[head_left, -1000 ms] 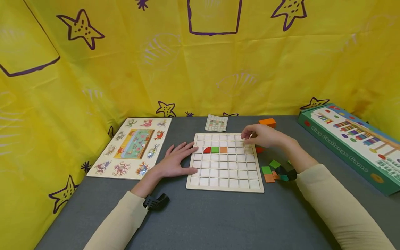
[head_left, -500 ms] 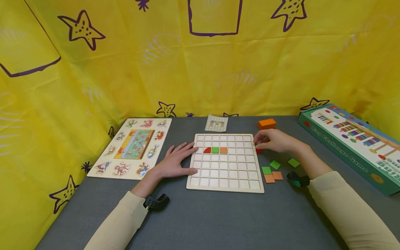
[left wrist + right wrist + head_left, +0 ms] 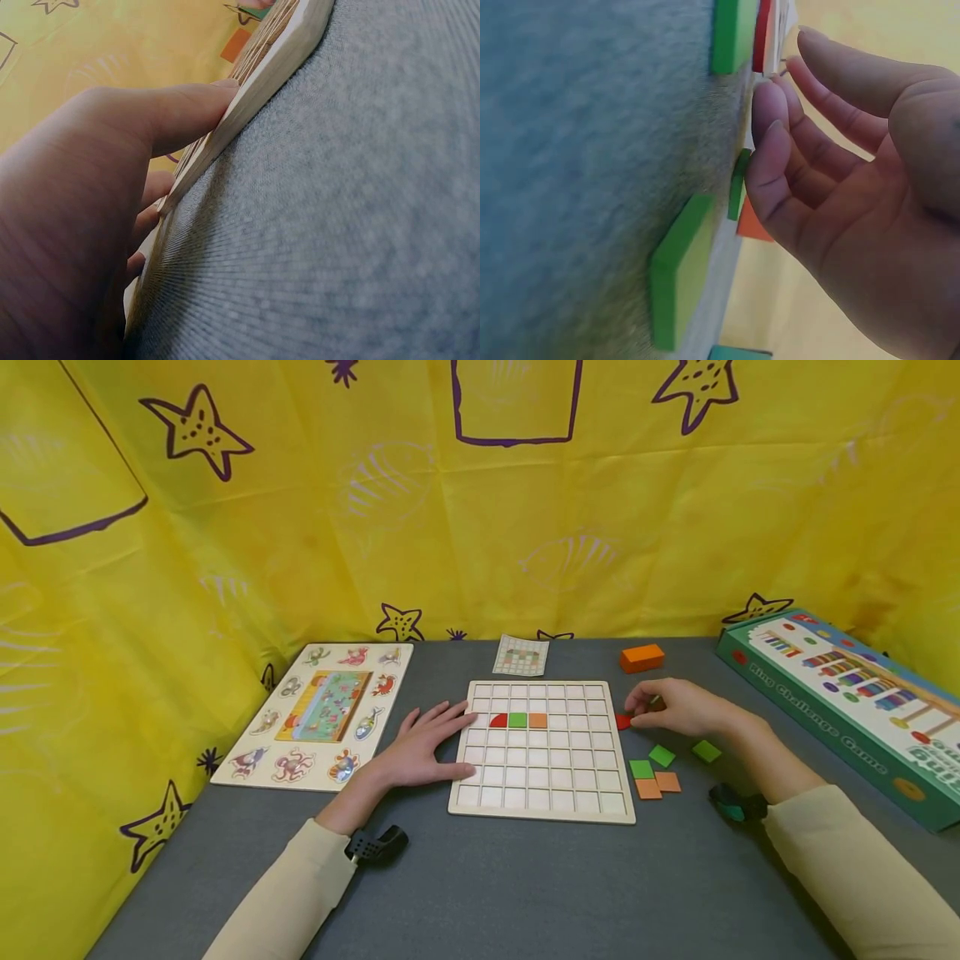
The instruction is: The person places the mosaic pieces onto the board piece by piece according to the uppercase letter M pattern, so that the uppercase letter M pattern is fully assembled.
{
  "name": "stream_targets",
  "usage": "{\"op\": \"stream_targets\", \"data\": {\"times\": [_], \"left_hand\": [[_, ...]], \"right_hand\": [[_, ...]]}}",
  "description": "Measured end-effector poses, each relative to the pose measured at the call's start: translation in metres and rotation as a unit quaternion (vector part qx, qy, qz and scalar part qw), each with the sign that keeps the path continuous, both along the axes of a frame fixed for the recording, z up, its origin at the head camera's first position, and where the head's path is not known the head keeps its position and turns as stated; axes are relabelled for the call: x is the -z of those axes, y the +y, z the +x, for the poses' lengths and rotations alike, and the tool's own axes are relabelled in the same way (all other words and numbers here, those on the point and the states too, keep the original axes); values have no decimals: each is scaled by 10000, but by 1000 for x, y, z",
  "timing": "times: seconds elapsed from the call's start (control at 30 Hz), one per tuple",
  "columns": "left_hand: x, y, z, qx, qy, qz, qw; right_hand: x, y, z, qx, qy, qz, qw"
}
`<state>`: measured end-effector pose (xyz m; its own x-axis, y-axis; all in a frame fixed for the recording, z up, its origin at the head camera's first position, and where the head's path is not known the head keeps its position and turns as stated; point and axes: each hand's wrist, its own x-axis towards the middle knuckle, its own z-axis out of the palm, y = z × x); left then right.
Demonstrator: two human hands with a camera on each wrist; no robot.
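My left hand (image 3: 420,747) lies with spread fingers at the left edge of a wooden grid board (image 3: 540,816); its thumb rests on the rim in the left wrist view. On the board, a red quarter-round tile (image 3: 498,721), a green tile (image 3: 517,720) and an orange tile (image 3: 537,721) form a row. Right of the board, my right hand (image 3: 678,706) has loosely bent fingers, fingertips close by a loose red tile (image 3: 623,722) and nothing visibly held. A small green tile (image 3: 739,184) shows just past those fingers in the right wrist view.
Loose green tiles (image 3: 707,752) and orange tiles (image 3: 648,789) lie right of the board. An orange block (image 3: 642,658) and a small pattern card (image 3: 521,656) are behind. A sea-animal puzzle (image 3: 311,766) lies left; a green game box (image 3: 832,731) stands right.
My right hand has moved right, off the board's upper right corner and down beside the red tile, uncovering loose tiles and the orange block. The left hand stays in place.
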<state>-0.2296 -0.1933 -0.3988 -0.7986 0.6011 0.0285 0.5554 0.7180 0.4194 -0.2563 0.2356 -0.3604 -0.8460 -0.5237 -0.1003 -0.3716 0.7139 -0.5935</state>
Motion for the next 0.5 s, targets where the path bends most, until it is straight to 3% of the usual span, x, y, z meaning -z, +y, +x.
{"op": "stream_targets", "data": {"times": [0.5], "left_hand": [[-1, 1, 0, -1, 21, -4, 10000]], "right_hand": [[-3, 14, 26, -589, -361, 117, 9975]]}}
